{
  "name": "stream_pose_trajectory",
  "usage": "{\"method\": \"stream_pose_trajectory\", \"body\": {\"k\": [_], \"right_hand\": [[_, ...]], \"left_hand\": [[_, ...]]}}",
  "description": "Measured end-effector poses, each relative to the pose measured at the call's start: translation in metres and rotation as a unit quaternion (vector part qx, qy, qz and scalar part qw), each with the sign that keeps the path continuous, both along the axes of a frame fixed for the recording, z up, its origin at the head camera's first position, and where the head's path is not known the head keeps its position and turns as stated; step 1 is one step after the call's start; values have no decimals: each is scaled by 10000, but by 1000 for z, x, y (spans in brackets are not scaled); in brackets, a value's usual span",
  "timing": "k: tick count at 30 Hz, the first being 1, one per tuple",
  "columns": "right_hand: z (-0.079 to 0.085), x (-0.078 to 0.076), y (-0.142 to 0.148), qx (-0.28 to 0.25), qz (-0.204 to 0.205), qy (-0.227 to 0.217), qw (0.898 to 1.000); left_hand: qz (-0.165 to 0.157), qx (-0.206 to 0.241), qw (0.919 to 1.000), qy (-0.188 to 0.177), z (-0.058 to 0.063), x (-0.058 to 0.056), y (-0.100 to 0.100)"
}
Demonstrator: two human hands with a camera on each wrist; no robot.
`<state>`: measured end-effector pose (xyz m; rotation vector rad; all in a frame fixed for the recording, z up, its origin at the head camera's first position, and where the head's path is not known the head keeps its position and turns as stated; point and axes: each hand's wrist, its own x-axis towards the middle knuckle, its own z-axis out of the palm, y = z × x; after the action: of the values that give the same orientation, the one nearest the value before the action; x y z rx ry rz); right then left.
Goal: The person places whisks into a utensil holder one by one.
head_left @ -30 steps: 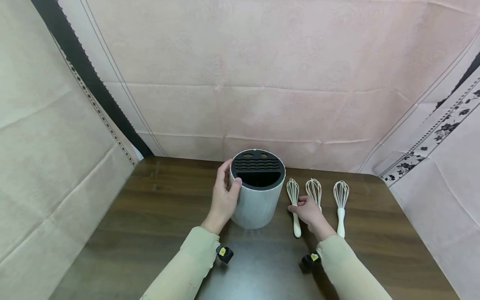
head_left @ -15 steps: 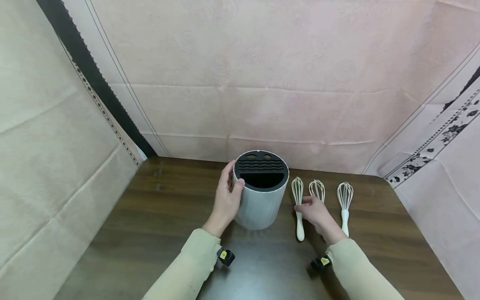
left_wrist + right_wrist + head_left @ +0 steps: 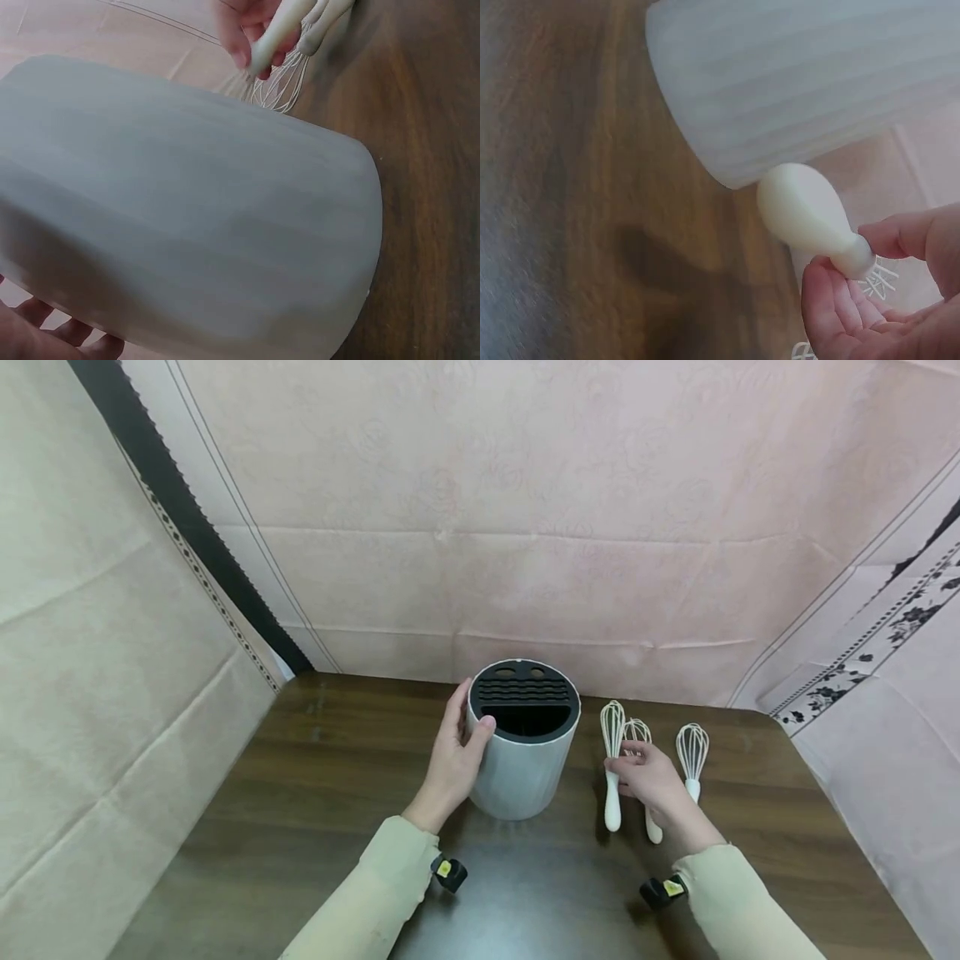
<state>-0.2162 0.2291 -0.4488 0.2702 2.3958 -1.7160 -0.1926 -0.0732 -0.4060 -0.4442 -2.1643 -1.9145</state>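
A pale grey utensil holder [image 3: 517,781] with a black slotted lid [image 3: 521,693] stands upright on the table. My left hand [image 3: 453,768] grips its left side, thumb at the front of the rim and fingers around the far side. Right of the holder, my right hand [image 3: 652,781] pinches a cream whisk [image 3: 612,802] between thumb and fingers, just below its wires. In the right wrist view the whisk's rounded handle end [image 3: 799,206] hangs over the wood, its shadow apart from it. Behind that hand lies a second whisk [image 3: 653,827], partly covered.
A third whisk [image 3: 692,752] lies on the brown wooden table [image 3: 360,760], right of the right hand, its lower handle hidden by the wrist. Pale cloth [image 3: 480,527] hangs behind the table's back edge, with more cloth at both sides.
The right hand has raised the leftmost whisk off the table and brought it slightly right, over toward the second whisk. The left hand keeps its grip on the holder, which has stayed put.
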Motion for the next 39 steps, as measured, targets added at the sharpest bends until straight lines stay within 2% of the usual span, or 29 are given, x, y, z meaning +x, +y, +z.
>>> {"method": "stream_pose_trajectory", "body": {"k": [2, 6, 10, 13, 17, 21, 26, 30, 36, 39], "right_hand": [[3, 1, 3, -51, -77, 150, 9998], [12, 2, 8, -502, -304, 642, 9962], [26, 4, 11, -972, -411, 1268, 9863], [39, 7, 12, -1370, -636, 1652, 9746], [56, 13, 12, -1922, -942, 1991, 9563], [72, 19, 13, -2453, -1013, 2292, 9365], [90, 26, 13, -3395, -989, 2589, 8988], [104, 31, 9, -3864, -969, 2829, 8725], [111, 33, -7, -4034, -1045, 3040, 8567], [110, 33, -20, -4297, -1159, 3126, 8392]], "left_hand": [[15, -15, 10000, -5, 0, 0, 1], [79, -31, 10000, -23, 0, 0, 2], [156, 22, 9999, -5, -2, 0, 2], [200, 17, 9998, 11, -2, -1, 1], [182, -11, 9998, 11, -1, -1, 0], [120, -29, 9999, -62, -1, 0, -1], [37, 16, 9998, -215, -3, -2, 2], [47, 40, 9996, -289, -3, -4, 5], [89, 60, 9995, -309, -2, -2, 6], [103, 88, 9995, -280, -3, -1, 5]]}}
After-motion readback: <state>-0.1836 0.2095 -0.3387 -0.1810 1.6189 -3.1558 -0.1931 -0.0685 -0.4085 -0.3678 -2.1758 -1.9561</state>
